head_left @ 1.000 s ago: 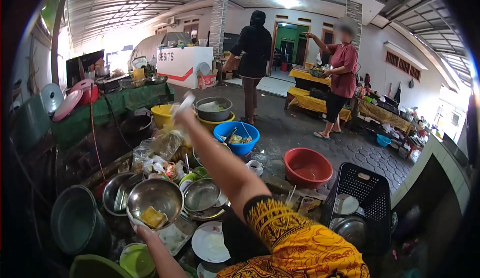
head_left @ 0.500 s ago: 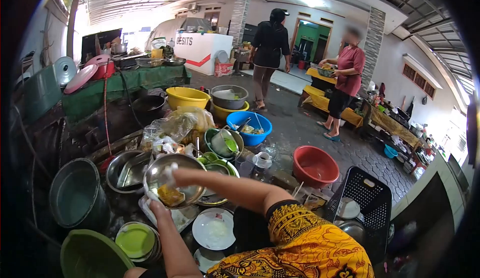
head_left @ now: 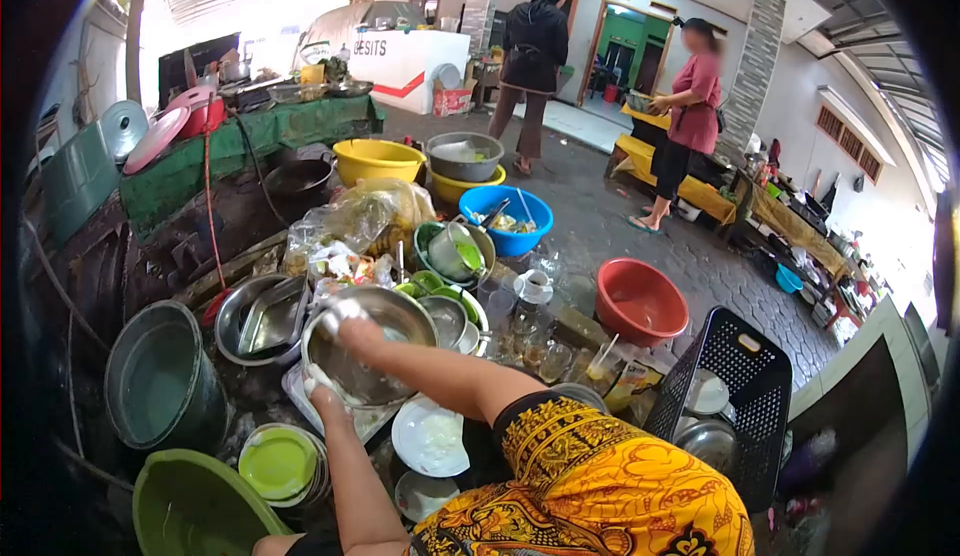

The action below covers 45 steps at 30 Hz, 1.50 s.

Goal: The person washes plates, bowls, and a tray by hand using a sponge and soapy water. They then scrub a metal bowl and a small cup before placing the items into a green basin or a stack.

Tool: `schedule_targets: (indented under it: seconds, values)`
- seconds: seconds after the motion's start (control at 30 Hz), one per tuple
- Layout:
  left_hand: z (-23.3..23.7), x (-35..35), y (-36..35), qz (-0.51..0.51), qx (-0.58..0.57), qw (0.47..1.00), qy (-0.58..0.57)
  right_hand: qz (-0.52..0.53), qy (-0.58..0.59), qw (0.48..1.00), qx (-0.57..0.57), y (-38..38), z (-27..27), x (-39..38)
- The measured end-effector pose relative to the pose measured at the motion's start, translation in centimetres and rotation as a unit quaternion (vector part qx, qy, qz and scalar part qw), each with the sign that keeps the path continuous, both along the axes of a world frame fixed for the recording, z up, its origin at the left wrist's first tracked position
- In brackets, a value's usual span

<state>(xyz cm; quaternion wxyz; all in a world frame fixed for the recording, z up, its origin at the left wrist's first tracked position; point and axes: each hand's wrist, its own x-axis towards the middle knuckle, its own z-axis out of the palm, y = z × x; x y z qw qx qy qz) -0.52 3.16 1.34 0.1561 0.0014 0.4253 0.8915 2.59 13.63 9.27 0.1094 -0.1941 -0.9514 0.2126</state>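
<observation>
A wide metal basin (head_left: 405,321) is tilted in front of me. My left hand (head_left: 320,384), with white suds on it, grips the basin's near left rim. My right hand (head_left: 350,322) reaches across into the basin and presses against its upper left inner side. Its fingers are curled and covered in white foam; whatever they hold is hidden. Below the basin sit a white plate (head_left: 430,438) with foam on it and a stack topped by a green plate (head_left: 276,464). A metal pan with a tray (head_left: 270,321) stands left of the basin.
Around me stand a dark water bucket (head_left: 155,376), a green tub (head_left: 195,506), a red basin (head_left: 642,301), a blue basin (head_left: 515,221) and a black crate (head_left: 735,366). Glasses (head_left: 540,351) stand on the wet floor. Two people (head_left: 530,66) are farther back.
My right hand has shifted slightly up and left along the basin's inside. The yellow-brown patch seen in the basin is gone. My view has turned slightly; the person in black has turned away.
</observation>
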Motion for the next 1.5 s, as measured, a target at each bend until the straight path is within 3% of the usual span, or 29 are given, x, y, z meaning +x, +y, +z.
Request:
schedule_targets:
  seconds: [0.03,0.07,0.1,0.17,0.23,0.27,0.3,0.37,0.47,0.57,0.63,0.67,0.73,0.8,0.83,0.9,0.93,0.97,1.03,1.1,1.13,1.2,1.23,1.3,1.37,1.4,1.43,1.47,1.5]
  values:
    - [2.1,0.9,-0.7,0.021,-0.004,0.999,-0.038,-0.016,0.057,0.994,0.09,1.5,-1.7,-1.0]
    - [0.0,-0.6,-0.8,0.006,0.04,0.999,-0.002,-0.01,0.007,0.996,0.094,2.6,-3.0,-0.8]
    - [-1.8,-1.7,-1.0,0.063,0.015,0.998,-0.018,0.011,0.025,0.992,0.121,3.2,-4.6,-0.8]
    - [-2.9,-3.3,-2.3,0.081,0.061,0.994,0.048,-0.021,0.0,1.0,-0.005,2.3,-7.3,-1.0]
    - [-2.4,-3.7,-3.2,0.097,0.12,0.987,-0.049,0.022,-0.005,0.998,-0.058,-0.5,-9.1,-0.9]
    - [-3.8,-4.5,-3.5,0.111,0.049,0.992,-0.043,0.039,-0.007,0.993,-0.111,-2.2,-10.2,-0.7]
    - [-5.9,-5.4,-3.1,0.121,-0.023,0.992,-0.041,0.052,0.075,0.992,-0.092,-4.3,-10.5,-0.3]
    - [-8.3,-6.0,-0.7,0.146,0.024,0.989,-0.026,0.197,-0.038,0.979,0.027,-5.9,-5.6,0.9]
    - [-2.9,-1.5,0.4,0.098,-0.022,0.994,0.043,0.116,-0.072,0.988,0.075,-2.7,-5.6,-1.5]
    - [-2.8,-1.1,0.6,0.085,-0.057,0.995,0.019,0.027,-0.064,0.972,0.223,2.2,-3.8,-2.6]
    - [-2.6,-1.9,-0.9,0.084,-0.11,0.987,0.079,0.017,-0.052,0.994,0.099,4.0,-3.3,-1.2]
    - [-3.7,-3.0,-1.4,0.11,-0.218,0.965,0.097,0.028,-0.054,0.993,0.101,3.1,-3.7,-1.2]
    - [-5.0,-4.4,-1.8,0.168,-0.18,0.962,0.114,0.05,-0.139,0.966,0.211,1.2,-4.9,-0.3]
    - [-4.3,-4.1,-2.5,0.194,-0.127,0.97,0.08,0.166,-0.225,0.945,0.169,-1.3,-5.0,0.2]
    - [-4.3,-4.0,-2.2,0.196,-0.127,0.969,0.076,0.206,-0.193,0.956,0.073,-2.3,-5.3,0.0]
    - [-3.4,-3.0,-1.6,0.166,-0.1,0.98,0.053,0.183,-0.08,0.979,0.038,-5.7,-2.8,0.9]
    - [-2.3,-2.1,-1.0,0.117,0.038,0.992,-0.027,0.177,-0.082,0.98,0.035,-5.1,-4.1,0.0]
    - [-4.0,-2.1,0.0,0.084,0.001,0.996,0.001,0.159,-0.057,0.984,0.051,-3.4,-5.9,-1.7]
    - [-2.8,-1.0,1.0,0.025,0.089,0.996,0.007,0.088,-0.004,0.995,0.05,-1.8,-4.9,-3.0]
    - [-2.4,0.0,1.4,0.01,0.047,0.998,0.048,0.085,0.17,0.975,0.119,0.1,-3.1,-3.1]
    - [-2.3,0.3,1.4,0.006,0.005,0.996,0.084,0.079,0.171,0.975,0.119,0.4,-2.9,-2.9]
    - [-2.2,0.1,1.2,-0.006,-0.011,0.996,0.092,0.157,0.14,0.97,0.118,0.7,-2.9,-2.8]
    - [-2.1,-0.1,1.0,-0.013,-0.026,0.995,0.098,0.22,0.204,0.941,0.155,0.1,-3.5,-2.5]
    - [-2.5,-1.0,0.7,-0.011,0.006,0.995,0.096,0.355,0.196,0.887,0.219,-1.0,-2.6,-2.0]
    - [-2.5,-1.4,0.5,-0.012,0.069,0.994,0.087,0.362,0.226,0.882,0.199,-1.5,-1.8,-1.9]
    - [-0.9,-1.0,-0.3,-0.024,-0.141,0.984,0.107,0.276,0.196,0.928,0.157,-1.2,-1.5,-2.1]
    - [-2.3,-1.3,-0.1,-0.027,-0.143,0.984,0.104,0.185,0.164,0.962,0.113,-0.6,-1.1,-2.2]
    - [-4.7,-2.0,0.3,-0.008,-0.186,0.97,0.158,0.18,0.191,0.944,0.2,0.8,-1.4,-2.5]
    - [-4.8,-2.2,0.3,0.013,-0.227,0.95,0.213,0.152,0.116,0.955,0.227,1.9,-1.2,-2.9]
